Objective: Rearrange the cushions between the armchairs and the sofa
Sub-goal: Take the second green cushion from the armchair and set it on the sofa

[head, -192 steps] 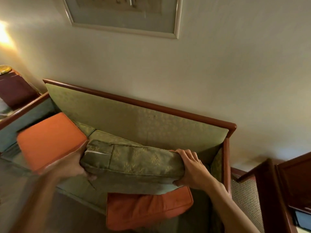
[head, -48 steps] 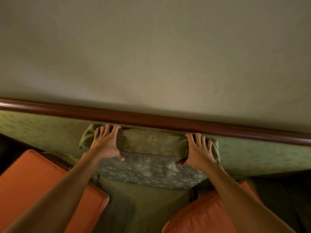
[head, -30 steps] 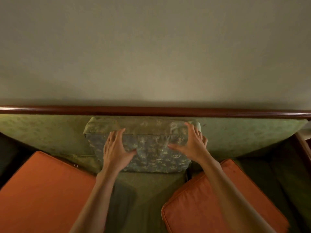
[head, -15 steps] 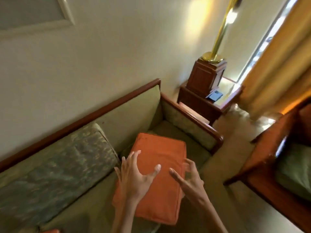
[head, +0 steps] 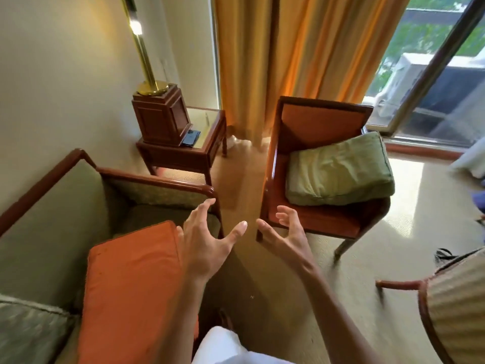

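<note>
An orange cushion is laid on the sofa seat, a green cushion (tilted) on the armchair; bare floor is seen between them, and above it the left hand and right hand are spread, nothing gripped.

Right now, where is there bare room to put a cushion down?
The sofa seat is bare between the orange cushion and the armrest. The armchair is crowded: a green cushion fills its seat, leaving only a front strip. The side table shows bare glass beside the lamp base.

The patterned cushion and striped chair are cut off by the frame's edges.
</note>
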`<action>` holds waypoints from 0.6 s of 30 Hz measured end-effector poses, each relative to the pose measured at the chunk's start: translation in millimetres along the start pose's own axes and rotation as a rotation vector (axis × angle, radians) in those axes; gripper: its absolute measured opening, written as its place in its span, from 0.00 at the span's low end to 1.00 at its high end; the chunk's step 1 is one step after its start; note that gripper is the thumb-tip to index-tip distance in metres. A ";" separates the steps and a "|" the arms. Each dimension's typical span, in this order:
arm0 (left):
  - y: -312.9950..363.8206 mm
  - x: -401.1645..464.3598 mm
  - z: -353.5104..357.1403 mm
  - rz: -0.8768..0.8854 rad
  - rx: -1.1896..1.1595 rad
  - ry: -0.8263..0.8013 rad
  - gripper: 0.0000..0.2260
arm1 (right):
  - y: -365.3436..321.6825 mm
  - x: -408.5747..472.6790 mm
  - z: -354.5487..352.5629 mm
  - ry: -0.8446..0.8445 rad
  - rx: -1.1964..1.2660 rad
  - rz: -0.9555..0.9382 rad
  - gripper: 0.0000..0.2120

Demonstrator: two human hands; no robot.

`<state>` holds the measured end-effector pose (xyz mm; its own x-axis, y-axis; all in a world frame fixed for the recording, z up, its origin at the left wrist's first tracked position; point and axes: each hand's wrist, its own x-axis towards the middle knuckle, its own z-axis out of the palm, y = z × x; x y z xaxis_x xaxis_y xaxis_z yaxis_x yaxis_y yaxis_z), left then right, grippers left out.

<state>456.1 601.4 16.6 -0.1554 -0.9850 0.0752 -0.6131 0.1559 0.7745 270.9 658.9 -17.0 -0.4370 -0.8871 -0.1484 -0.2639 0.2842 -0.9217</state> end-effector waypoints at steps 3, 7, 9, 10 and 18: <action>17.3 21.5 22.3 0.021 -0.042 -0.055 0.40 | 10.9 17.9 -14.9 0.038 0.017 0.031 0.38; 29.1 70.9 60.5 0.048 -0.090 -0.137 0.40 | 21.2 59.1 -34.4 0.092 0.014 0.051 0.37; 31.4 91.8 75.9 0.062 -0.100 -0.153 0.39 | 21.7 77.4 -42.5 0.111 0.003 0.056 0.38; 32.8 106.9 86.6 0.073 -0.106 -0.170 0.38 | 22.8 91.4 -47.9 0.130 0.000 0.063 0.37; 66.9 255.3 132.2 0.144 -0.144 -0.247 0.39 | -2.5 227.7 -88.2 0.288 0.016 0.082 0.41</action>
<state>273.0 370.1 4.5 -0.4269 -0.9030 0.0490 -0.4582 0.2627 0.8492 96.2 488.2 -16.9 -0.6826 -0.7215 -0.1166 -0.2055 0.3426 -0.9167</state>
